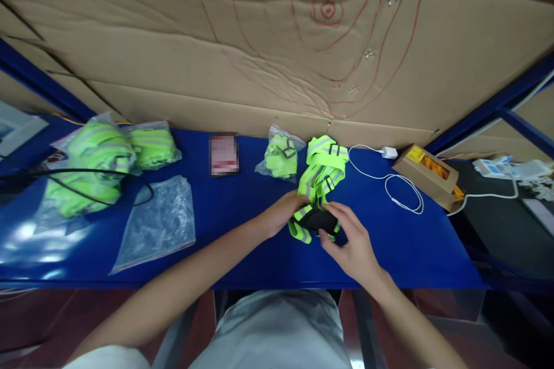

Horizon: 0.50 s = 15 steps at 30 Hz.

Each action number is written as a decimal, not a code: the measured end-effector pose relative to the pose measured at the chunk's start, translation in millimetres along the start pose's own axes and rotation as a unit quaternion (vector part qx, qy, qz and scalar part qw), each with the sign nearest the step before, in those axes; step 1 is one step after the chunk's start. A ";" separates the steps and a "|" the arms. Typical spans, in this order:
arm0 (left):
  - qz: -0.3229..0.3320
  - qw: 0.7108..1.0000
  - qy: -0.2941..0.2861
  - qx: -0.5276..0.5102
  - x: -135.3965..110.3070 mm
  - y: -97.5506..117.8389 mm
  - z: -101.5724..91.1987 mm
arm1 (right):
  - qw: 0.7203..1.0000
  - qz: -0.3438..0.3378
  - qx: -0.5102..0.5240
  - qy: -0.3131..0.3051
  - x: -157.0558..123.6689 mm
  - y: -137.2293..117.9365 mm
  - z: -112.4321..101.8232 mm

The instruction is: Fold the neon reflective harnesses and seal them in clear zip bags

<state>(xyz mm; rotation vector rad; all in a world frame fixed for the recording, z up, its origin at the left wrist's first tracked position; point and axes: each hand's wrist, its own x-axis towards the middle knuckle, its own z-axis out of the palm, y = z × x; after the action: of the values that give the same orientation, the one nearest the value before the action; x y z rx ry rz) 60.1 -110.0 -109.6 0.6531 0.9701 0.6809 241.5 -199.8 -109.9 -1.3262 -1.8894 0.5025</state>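
A neon-yellow reflective strap vest with grey stripes and black buckles lies bunched on the blue table. Its near end has a black piece, with loops of strap around it. My left hand grips the straps from the left, its fingertips partly hidden by the bundle. On the other side, the thumb and fingers of my right hand close on the black piece. Just beyond my left hand sits a clear zip bag with a folded strap vest inside.
Bagged yellow vests pile up at the left, near a flat clear bag and a black cable. A small blurred card lies at the back. Rightward are a white charging cable and a cardboard box. Cardboard walls the rear.
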 end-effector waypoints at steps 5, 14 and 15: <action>0.341 0.856 0.125 0.368 -25.1 18.5 -12.4 | 0.995 0.060 0.069 -0.041 5.4 2.7 -14.1; 0.387 0.552 -0.039 0.737 -72.9 6.9 11.6 | 0.982 0.091 0.109 -0.121 10.7 -13.3 -18.1; 0.375 0.546 -0.037 0.748 -72.3 3.6 12.9 | 0.982 0.094 0.105 -0.126 9.9 -15.1 -17.3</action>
<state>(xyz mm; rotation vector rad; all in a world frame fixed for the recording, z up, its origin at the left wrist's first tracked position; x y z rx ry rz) 41.9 -165.3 -64.7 2.7475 1.0032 0.3483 243.7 -198.3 -85.0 -1.3562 -1.8567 0.9807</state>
